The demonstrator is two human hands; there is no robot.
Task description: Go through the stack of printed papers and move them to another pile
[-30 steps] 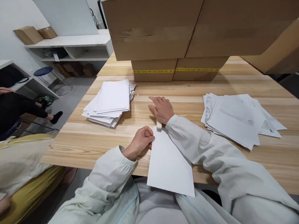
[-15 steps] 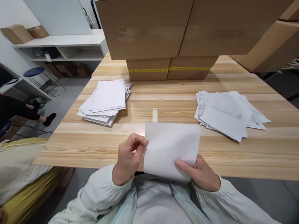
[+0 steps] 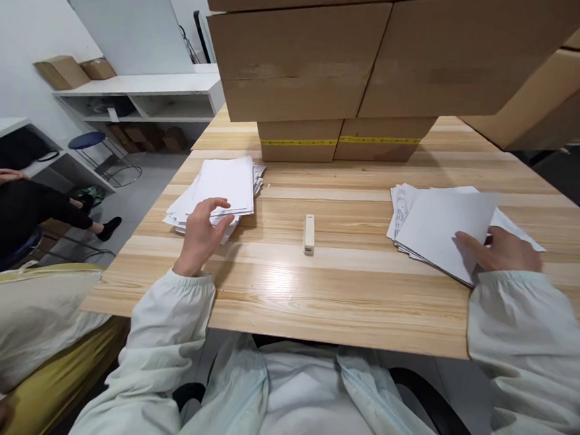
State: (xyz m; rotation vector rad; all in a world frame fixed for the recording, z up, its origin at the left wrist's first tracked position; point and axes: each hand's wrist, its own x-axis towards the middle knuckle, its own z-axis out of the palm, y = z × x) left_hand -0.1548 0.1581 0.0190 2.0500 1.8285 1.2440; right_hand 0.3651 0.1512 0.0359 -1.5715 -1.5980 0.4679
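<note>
The right hand [image 3: 509, 251] held the top sheet [image 3: 451, 219] near its right edge, over the right-hand pile [image 3: 400, 209] on the right part of the counter [image 3: 259, 295]; its thumb pressed from above, the other fingers mostly hidden beneath, and whether it gripped one sheet or several could not be told. The left hand [image 3: 203, 238] had its fingers parted and curved, gripping nothing, at the near right corner of the left-hand pile [image 3: 225, 183], by the counter's left edge; whether they touched the paper was unclear. A pale stapler-like tool [image 3: 309, 234] lay between the piles, back from the counter's near edge.

The sheet looked light and limp, likely to bow if held by one side, to slide easily over its neighbours and to crease under a hard pinch; a corner or side edge seemed the best hold, thumb above and fingers below; the piles, loosely fanned, would probably shift if nudged; the tool appeared stiff, small and smooth, best taken by its long sides.
</note>
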